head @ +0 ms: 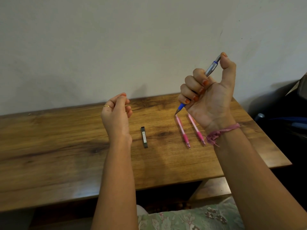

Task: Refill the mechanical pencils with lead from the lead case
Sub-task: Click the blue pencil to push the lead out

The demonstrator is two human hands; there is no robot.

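The right hand (207,95) is raised above the table (66,146) at about two o'clock, its four fingers wrapped round a blue and grey pencil (211,68) held tip down, the thumb pressing on the top button. The left hand (116,112) hovers well apart at ten o'clock, thumb and forefinger drawn together as if pinching something fine; whether a lead is between them cannot be told. The black lead case (144,137) lies flat at the centre of the table, touched by neither hand. Two pink pencils (182,131) lie side by side at three o'clock from it, tips toward the person.

The step looks like clicking the button to test or advance lead. To do it well, keep the tip pointed down and clear of the pink pencils, press straight along the barrel in short clicks, and watch the tip so lead emerges only slightly and does not snap.
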